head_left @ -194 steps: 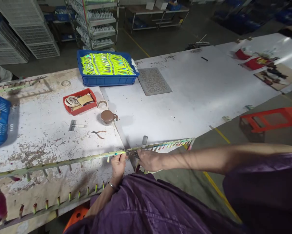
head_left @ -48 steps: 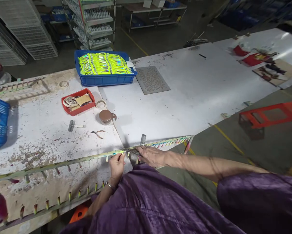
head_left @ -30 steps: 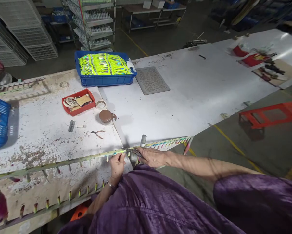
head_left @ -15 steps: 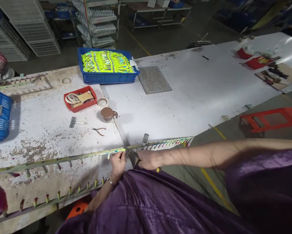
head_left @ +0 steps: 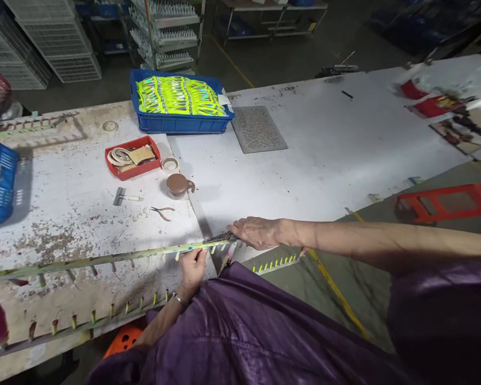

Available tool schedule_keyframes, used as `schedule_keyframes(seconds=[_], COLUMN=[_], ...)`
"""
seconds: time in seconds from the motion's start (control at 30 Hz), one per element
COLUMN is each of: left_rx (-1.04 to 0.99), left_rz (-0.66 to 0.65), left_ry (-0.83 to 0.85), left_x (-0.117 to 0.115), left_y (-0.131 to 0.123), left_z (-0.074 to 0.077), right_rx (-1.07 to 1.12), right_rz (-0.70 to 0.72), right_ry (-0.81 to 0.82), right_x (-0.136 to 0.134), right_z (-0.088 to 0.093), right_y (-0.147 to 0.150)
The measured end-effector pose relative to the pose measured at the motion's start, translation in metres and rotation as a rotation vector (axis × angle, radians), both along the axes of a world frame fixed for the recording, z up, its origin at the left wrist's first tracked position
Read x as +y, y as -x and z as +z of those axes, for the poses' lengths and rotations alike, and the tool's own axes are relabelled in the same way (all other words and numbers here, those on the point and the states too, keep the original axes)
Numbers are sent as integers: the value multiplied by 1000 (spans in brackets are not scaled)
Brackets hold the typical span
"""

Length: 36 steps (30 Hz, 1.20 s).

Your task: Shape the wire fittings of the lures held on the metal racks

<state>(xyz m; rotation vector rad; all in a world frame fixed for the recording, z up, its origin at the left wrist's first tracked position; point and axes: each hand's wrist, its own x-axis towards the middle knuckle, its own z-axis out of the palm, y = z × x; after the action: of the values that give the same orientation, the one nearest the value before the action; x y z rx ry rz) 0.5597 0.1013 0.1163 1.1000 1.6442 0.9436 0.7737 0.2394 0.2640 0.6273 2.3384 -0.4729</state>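
My left hand [head_left: 192, 267] is closed in a pinch at the long narrow strip [head_left: 115, 260] along the table's front. A small yellow-green piece with a blue spot shows at its fingertips; the part inside the pinch is hidden. Just to the right, my right hand [head_left: 256, 232] is closed around a slim dark metal tool with pointed jaws [head_left: 216, 238]. Palm down, it keeps the tool nearly level, with the tip at the strip close above my left fingertips. Whether the tool is pliers or scissors I cannot tell. Several small coloured pieces hang from the strip.
Beyond my hands lie pliers [head_left: 162, 213], a scraper [head_left: 122, 197], a brown-lidded cup [head_left: 178, 184] and a red tray [head_left: 132, 174] with tape rolls. A blue crate [head_left: 184, 125] holds bright yellow-green pieces. A lower rack with pegs [head_left: 75, 324] runs near my body; an orange stool [head_left: 449, 203] stands right.
My right hand has risen and turned flatter over the strip, bringing the tool from a slant to nearly level. My left hand keeps its pinch at the strip. The view has shifted slightly.
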Motion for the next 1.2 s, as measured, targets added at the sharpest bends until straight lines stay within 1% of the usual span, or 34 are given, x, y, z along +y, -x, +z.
schedule_keyframes(seconds=[0.17,0.27,0.43,0.6,0.87,0.93,1.03,1.1,1.2], left_rx=[1,0,-6,-5,16,22,23,24,40], left_rz=[-20,-31,-25,-34,-50,-57,-68,-74,-74], left_ry=[8,21,-5,9,-41,-45,-46,-47,-54], left_x=[0,-1,-3,-2,-3,-4,-4,-6,-7], left_y=[1,1,1,1,1,2,2,2,1], left_z=[2,4,4,5,6,7,8,6,3], right_rx=[-70,-58,-12,6,7,-5,-86,-133,-191], right_rz=[179,252,287,308,383,374,339,303,203], right_ry=[-103,-146,-186,-171,-242,-227,-169,-101,43], right_x=[15,30,42,43,47,48,46,45,42], right_z=[5,6,7,10,17,21,30,37,47], right_y=[3,7,15,21,31,35,42,46,54])
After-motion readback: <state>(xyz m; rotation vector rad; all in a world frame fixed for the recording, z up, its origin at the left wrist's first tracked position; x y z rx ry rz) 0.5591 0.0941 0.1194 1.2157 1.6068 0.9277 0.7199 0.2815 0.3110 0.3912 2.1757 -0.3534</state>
